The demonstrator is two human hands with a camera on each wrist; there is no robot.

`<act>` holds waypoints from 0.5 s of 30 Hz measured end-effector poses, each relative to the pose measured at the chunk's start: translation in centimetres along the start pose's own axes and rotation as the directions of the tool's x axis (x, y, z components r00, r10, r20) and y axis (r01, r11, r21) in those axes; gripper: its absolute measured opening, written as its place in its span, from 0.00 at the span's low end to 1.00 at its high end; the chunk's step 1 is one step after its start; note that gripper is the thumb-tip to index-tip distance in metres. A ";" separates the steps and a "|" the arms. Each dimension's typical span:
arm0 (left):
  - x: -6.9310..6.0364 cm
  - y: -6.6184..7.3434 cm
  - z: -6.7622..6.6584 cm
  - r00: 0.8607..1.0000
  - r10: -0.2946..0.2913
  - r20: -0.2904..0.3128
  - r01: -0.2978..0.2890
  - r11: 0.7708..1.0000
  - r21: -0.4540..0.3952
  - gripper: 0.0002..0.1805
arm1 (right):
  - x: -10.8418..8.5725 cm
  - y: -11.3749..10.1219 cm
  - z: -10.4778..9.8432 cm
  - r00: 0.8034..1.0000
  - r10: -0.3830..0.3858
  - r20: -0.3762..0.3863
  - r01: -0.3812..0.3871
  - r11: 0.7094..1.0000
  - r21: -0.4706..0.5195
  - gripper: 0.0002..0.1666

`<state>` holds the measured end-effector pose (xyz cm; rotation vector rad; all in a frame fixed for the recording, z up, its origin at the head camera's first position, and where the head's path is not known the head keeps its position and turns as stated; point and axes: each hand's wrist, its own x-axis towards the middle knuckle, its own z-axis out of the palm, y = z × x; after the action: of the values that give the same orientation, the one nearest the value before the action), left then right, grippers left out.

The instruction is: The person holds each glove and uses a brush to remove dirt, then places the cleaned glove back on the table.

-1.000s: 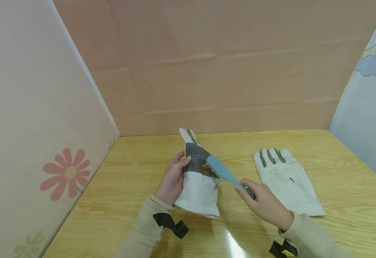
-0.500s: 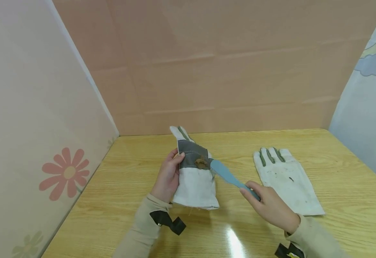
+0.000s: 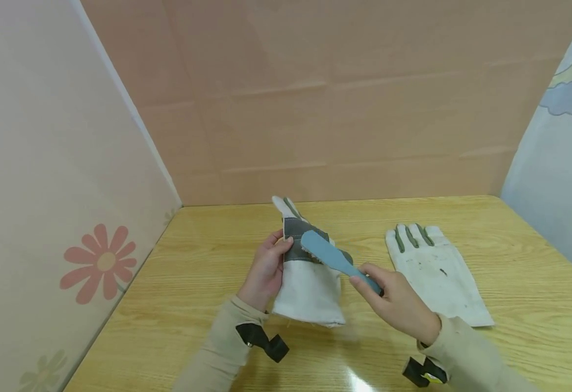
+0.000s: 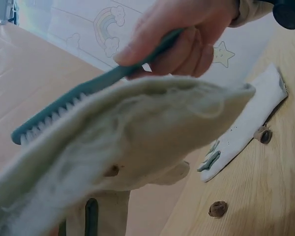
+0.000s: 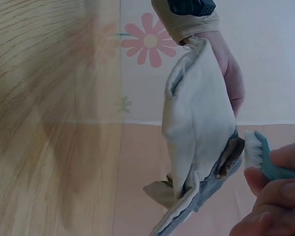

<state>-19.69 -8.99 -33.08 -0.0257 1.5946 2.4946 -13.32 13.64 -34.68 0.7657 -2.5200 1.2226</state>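
Note:
My left hand grips the left edge of a white work glove with a grey band, held up off the table with its cuff toward me. In my right hand is the handle of a blue brush, whose head lies over the grey band in the head view. White bristles face the glove in the right wrist view, with a small gap showing between them and a brown clump on the band. From the head, that clump is hidden behind the brush.
A second white glove with green strips and dark specks lies flat on the wooden table, to the right. In the left wrist view, brown lumps sit on the table. A brown-pink backdrop rises behind the table.
Since half a second ago, the held glove has shifted right and slightly nearer. The brush has swung left and up from the glove's right edge, covering the brown clump. The second glove stays put.

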 end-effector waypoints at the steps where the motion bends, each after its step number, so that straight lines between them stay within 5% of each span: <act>1: 0.0 0.0 0.0 1.000 0.001 0.000 -0.001 1.000 -0.003 0.17 | 0.0 0.1 0.1 1.000 0.001 0.002 -0.001 1.000 -0.009 0.10; 15: 0.4 0.4 -1.1 0.997 0.024 -0.073 -0.028 0.999 -0.045 0.20 | -1.2 1.6 -0.4 0.999 0.052 0.015 -0.051 0.997 -0.061 0.11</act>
<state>-20.26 -10.03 -33.26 -0.1036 1.5740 2.5781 -13.19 15.21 -35.94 0.7037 -2.5929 1.1544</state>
